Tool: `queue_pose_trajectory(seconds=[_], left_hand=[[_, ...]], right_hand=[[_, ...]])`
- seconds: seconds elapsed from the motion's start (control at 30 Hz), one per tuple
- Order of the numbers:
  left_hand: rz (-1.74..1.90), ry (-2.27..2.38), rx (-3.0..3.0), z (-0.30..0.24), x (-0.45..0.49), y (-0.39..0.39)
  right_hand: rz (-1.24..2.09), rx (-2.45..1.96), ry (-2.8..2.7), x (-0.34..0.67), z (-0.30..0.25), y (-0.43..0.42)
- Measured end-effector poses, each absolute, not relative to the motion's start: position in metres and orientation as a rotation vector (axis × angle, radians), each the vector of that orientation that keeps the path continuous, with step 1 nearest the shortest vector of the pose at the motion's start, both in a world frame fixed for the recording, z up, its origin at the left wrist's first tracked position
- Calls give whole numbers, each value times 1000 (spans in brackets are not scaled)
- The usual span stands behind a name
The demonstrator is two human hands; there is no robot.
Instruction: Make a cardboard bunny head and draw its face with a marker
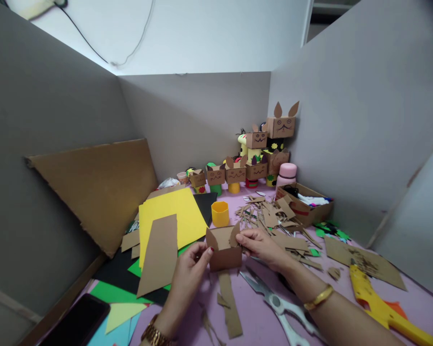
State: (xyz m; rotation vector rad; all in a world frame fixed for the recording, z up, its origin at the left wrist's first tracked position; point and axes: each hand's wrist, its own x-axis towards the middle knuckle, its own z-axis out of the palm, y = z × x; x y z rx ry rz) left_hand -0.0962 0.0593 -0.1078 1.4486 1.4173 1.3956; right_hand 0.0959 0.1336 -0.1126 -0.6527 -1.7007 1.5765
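The grip of the right hand [261, 245] pinches a pointed brown cardboard ear [234, 234] at one corner of a small brown cardboard box [225, 260]; the grip of the left hand [191, 269] holds the opposite corner, beside a second ear [211, 239]. The box lies between both hands; whether it touches the lilac bench [256, 329] cannot be told. The step in hand appears to be ear alignment; the next move calls for light, steady pressure. Behind stands a yellow hexagonal tube [220, 215]; silver-grey metal scissors [276, 302] lie to the right.

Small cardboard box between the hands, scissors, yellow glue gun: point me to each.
Small cardboard box [225, 260], head view: on its near wall.
Scissors [275, 301], head view: on the pivot.
Yellow glue gun [375, 304], head view: on its body.
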Motion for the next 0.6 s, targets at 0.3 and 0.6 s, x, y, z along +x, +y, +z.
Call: queue_pose_trajectory(seconds=[0.3,0.6], left_hand=[[1401,1443,1407,-107,-94,58],[1422,1455,1413,-110,-95,59]], right_hand=[[1554,-651,-1746,97,-109,133],[1568,-664,-1738,97,-104,131]])
